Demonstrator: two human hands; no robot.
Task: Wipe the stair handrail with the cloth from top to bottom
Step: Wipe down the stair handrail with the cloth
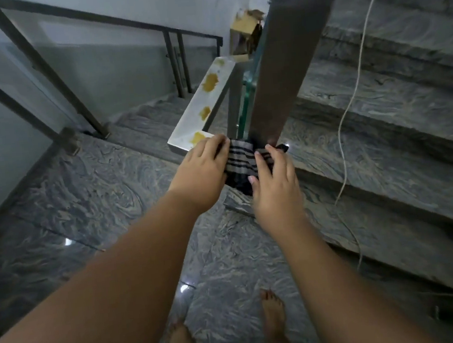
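Pressing a dark cloth with pale grey stripes point(242, 160) onto the low end of the broad, flat brown metal handrail point(289, 63), both hands work at the rail's foot, where it meets the landing corner. The left hand point(201, 171) lies flat, fingers spread over the cloth's left edge; whether it actually pinches fabric I can't tell. The right hand point(273, 178) is curled over the cloth's right side w/ fingertips bearing down, thumb tucked against the dark fold below, so it looks clamped on the cloth.

Judging by position, the wipe is at its bottom stretch (the rail's whole length rises up and away behind the cloth). Just left of the rail's foot, a white rail section w/ yellowish blotches point(205, 104) turns off toward the lower flight.

Next move prob. needs the cloth wrapped round the end face and edges, pressure kept even, then lifted clear.
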